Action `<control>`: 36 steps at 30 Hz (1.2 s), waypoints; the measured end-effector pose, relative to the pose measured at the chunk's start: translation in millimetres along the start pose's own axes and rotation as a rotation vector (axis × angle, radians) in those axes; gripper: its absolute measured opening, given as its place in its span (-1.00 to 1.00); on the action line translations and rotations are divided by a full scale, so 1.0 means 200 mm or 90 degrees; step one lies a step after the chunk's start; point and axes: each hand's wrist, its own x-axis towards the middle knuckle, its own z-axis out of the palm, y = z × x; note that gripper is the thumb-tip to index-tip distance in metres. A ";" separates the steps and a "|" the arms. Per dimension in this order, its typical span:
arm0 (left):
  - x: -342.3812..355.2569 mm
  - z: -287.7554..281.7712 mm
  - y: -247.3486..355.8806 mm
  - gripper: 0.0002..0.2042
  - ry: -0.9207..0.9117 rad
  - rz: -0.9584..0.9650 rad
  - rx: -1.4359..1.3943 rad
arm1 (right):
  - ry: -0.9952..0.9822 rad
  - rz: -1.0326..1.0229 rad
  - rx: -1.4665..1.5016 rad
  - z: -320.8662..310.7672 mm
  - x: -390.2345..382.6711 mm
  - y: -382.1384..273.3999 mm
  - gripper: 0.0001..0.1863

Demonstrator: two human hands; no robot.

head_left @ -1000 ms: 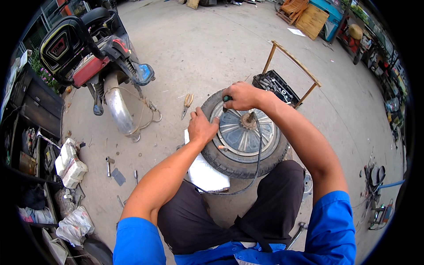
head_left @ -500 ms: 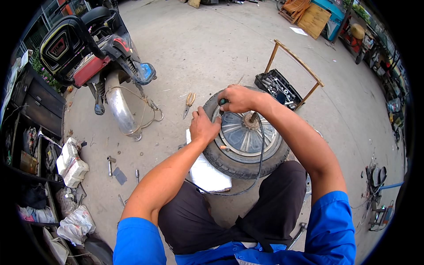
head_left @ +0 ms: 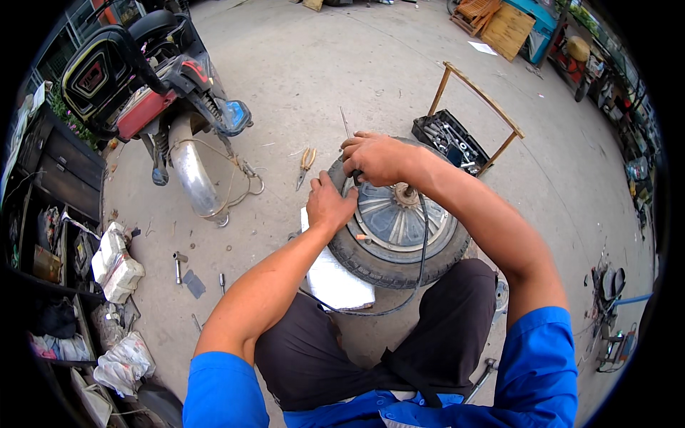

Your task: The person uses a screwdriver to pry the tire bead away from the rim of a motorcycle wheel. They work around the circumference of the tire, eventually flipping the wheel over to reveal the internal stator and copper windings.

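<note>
A wheel with a black tyre (head_left: 446,265) and a grey hub (head_left: 391,215) lies flat between my knees. My left hand (head_left: 332,205) grips the tyre at its left edge, fingers curled and thumb by the rim. Over the far left part of the rim, my right hand (head_left: 374,158) is closed around what looks like a screwdriver (head_left: 344,121). Its thin metal shaft sticks out beyond the knuckles, while the dark handle is mostly hidden in the palm. A black cable (head_left: 424,235) runs from the axle down over the tyre.
Combination pliers (head_left: 306,168) lie left of the wheel, and a black toolbox (head_left: 451,141) with a wooden handle stands beyond it. White foam board (head_left: 335,282) lies partly under the tyre. An electric scooter (head_left: 189,160) without its rear wheel stands at upper left; shelves line the left.
My right hand has shifted slightly left and turned, tilting the screwdriver so its shaft now points away over the tyre. The left hand stays in nearly the same place.
</note>
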 end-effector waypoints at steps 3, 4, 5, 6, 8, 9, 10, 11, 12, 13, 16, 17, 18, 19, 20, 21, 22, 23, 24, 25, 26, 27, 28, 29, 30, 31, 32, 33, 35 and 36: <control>0.01 0.00 0.00 -0.30 -0.004 -0.003 -0.003 | 0.028 -0.015 0.006 0.01 -0.01 0.01 -0.74; 0.01 0.00 0.00 -0.30 -0.003 -0.003 -0.001 | 0.044 -0.016 0.013 0.02 -0.01 0.01 -0.75; 0.01 0.00 0.00 -0.30 -0.001 -0.004 0.001 | 0.037 0.000 0.004 0.02 -0.01 0.01 -0.75; 0.01 0.00 0.00 -0.30 0.001 -0.006 0.004 | 0.030 0.015 -0.005 0.02 -0.01 0.01 -0.76; 0.00 0.00 0.00 -0.31 0.005 -0.005 0.003 | 0.028 0.019 -0.007 0.02 -0.01 0.01 -0.77; 0.00 0.00 0.00 -0.31 0.007 -0.004 0.003 | 0.033 0.007 0.000 0.02 0.00 0.00 -0.78; 0.00 0.00 -0.01 -0.31 0.004 -0.007 0.007 | 0.038 -0.004 0.007 0.02 0.00 0.00 -0.79; 0.00 0.00 -0.01 -0.31 0.002 -0.007 0.010 | 0.038 -0.013 -0.004 0.03 0.01 -0.01 -0.79; 0.00 -0.01 0.00 -0.31 0.000 -0.008 0.013 | 0.038 -0.022 -0.014 0.04 0.01 -0.03 -0.78; 0.00 -0.01 0.00 -0.32 -0.007 -0.007 0.009 | 0.038 -0.031 -0.025 0.06 0.02 -0.03 -0.77; 0.01 -0.01 0.00 -0.33 -0.020 -0.012 0.004 | 0.054 -0.014 0.026 0.08 0.02 -0.02 -0.70; 0.01 -0.01 0.00 -0.33 -0.019 -0.013 0.002 | 0.044 -0.002 0.031 0.07 0.02 -0.02 -0.66; 0.01 -0.01 0.00 -0.33 -0.019 -0.013 0.001 | 0.061 0.006 0.055 0.06 0.02 -0.02 -0.60; 0.01 -0.01 0.00 -0.32 -0.019 -0.008 0.003 | 0.079 0.014 0.079 0.06 0.01 -0.02 -0.54; 0.01 -0.01 0.00 -0.31 -0.019 -0.005 0.004 | 0.095 0.020 0.104 0.05 0.01 -0.01 -0.48; 0.00 -0.01 -0.01 -0.30 -0.018 -0.001 0.005 | 0.089 0.020 0.106 0.04 0.00 0.00 -0.43; 0.01 -0.01 -0.01 -0.30 -0.018 -0.005 0.005 | 0.083 0.020 0.109 0.03 -0.01 0.02 -0.38; 0.01 -0.01 -0.01 -0.29 -0.017 -0.008 0.006 | 0.079 0.020 0.113 0.01 -0.01 0.04 -0.33; 0.01 -0.02 0.00 -0.29 -0.016 -0.012 0.008 | 0.059 0.040 0.137 0.00 0.00 0.06 -0.33; 0.00 -0.02 0.00 -0.29 -0.014 -0.011 0.003 | 0.059 0.020 0.126 0.00 0.01 0.08 -0.34; 0.00 -0.02 -0.01 -0.29 -0.012 -0.009 -0.002 | 0.060 0.002 0.114 0.00 0.01 0.10 -0.34; 0.00 -0.02 0.00 -0.28 -0.011 -0.007 -0.007 | 0.061 -0.016 0.102 0.01 0.01 0.12 -0.34; 0.00 -0.02 0.00 -0.29 -0.009 -0.005 -0.006 | 0.048 -0.037 0.040 0.01 -0.01 0.14 -0.35; 0.00 -0.01 0.01 -0.29 -0.009 -0.006 -0.006 | 0.052 -0.039 0.028 0.02 -0.03 0.15 -0.34; 0.00 -0.01 0.01 -0.29 -0.009 -0.007 -0.006 | 0.055 -0.041 0.015 0.03 -0.04 0.15 -0.33; 0.00 -0.01 0.00 -0.28 -0.011 -0.009 -0.006 | 0.059 -0.042 0.003 0.04 -0.05 0.15 -0.33; 0.00 -0.01 0.00 -0.28 -0.013 -0.010 -0.005 | 0.092 -0.057 -0.014 0.05 -0.05 0.14 -0.37; 0.00 -0.01 -0.01 -0.27 -0.015 -0.011 -0.003 | 0.084 -0.067 -0.028 0.05 -0.04 0.15 -0.40; 0.01 -0.01 -0.01 -0.27 -0.012 -0.013 0.001 | 0.068 -0.087 -0.058 0.03 -0.02 0.16 -0.43; 0.02 -0.01 -0.01 -0.27 -0.010 -0.014 0.003 | 0.069 -0.083 -0.072 0.02 -0.02 0.15 -0.44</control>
